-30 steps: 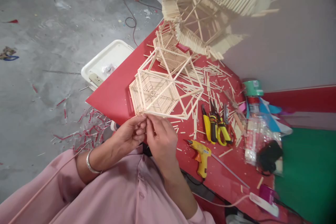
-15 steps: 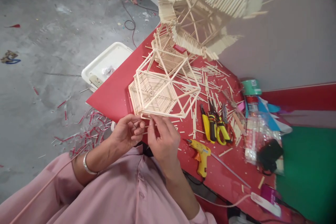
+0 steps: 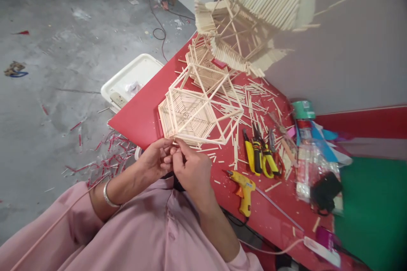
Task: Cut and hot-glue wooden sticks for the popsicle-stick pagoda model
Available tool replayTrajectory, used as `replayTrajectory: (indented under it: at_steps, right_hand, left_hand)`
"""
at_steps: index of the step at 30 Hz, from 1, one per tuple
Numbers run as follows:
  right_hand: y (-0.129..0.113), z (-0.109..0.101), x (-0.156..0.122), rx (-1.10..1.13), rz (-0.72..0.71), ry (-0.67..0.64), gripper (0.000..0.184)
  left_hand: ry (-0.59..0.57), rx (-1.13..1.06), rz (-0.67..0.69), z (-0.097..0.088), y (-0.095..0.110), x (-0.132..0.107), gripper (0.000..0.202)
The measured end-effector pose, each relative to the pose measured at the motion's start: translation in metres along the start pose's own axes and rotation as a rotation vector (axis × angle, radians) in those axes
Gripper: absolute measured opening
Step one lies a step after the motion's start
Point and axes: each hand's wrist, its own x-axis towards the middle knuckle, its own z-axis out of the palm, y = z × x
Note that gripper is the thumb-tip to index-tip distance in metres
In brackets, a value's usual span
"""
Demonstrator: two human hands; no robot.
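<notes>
A wooden stick frame (image 3: 208, 103), built of triangles with a hexagonal panel of concentric sticks (image 3: 193, 118) on its left, lies at the near left of the red table. My left hand (image 3: 155, 159) is at its near corner, thumb and forefinger closed there and the other fingers curled. Beside it my right hand (image 3: 192, 169) pinches at the same corner, its fingertips meeting those of the left. Whatever small piece lies between the right fingertips is hidden. Behind the frame stands a larger stick model (image 3: 235, 29) with slatted, roof-like panels.
Loose sticks (image 3: 254, 97) cover the table's middle. Pliers and cutters with yellow handles (image 3: 259, 154) lie right of the frame. A yellow glue gun (image 3: 243, 190) rests nearer. Plastic packets (image 3: 308, 171) and green tape (image 3: 303, 109) sit far right; a white tray (image 3: 127, 78) is at left.
My right hand has shifted slightly left, bringing its fingertips against the left hand's at the frame's corner. The view has moved a little; the frame stays on the table.
</notes>
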Motion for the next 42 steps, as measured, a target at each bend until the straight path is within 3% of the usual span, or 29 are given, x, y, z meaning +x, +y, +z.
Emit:
replayTrajectory:
  at_steps: [9, 23, 29, 35, 39, 42]
  right_hand:
    - [0.001, -0.001, 0.000, 0.238, 0.085, -0.055, 0.036]
    - [0.008, 0.000, -0.008, 0.190, -0.028, 0.144, 0.034]
    - [0.013, -0.004, -0.019, 0.222, -0.089, 0.192, 0.033]
    - [0.014, 0.006, -0.032, 0.438, 0.127, 0.098, 0.029]
    - [0.015, 0.014, -0.036, 0.628, 0.284, 0.042, 0.025]
    - [0.017, 0.015, -0.038, 0.680, 0.295, 0.057, 0.023]
  left_hand:
    - [-0.037, 0.010, -0.020, -0.005, 0.000, 0.004, 0.024]
    - [-0.113, 0.152, -0.001, -0.007, 0.002, 0.000, 0.023]
    - [-0.050, 0.205, 0.094, -0.010, -0.003, 0.001, 0.022]
    - [-0.008, 0.233, 0.209, -0.009, -0.005, 0.000, 0.009]
    - [0.013, 0.301, 0.237, -0.010, -0.006, 0.001, 0.014]
    - [0.031, 0.364, 0.245, -0.013, -0.011, -0.001, 0.018]
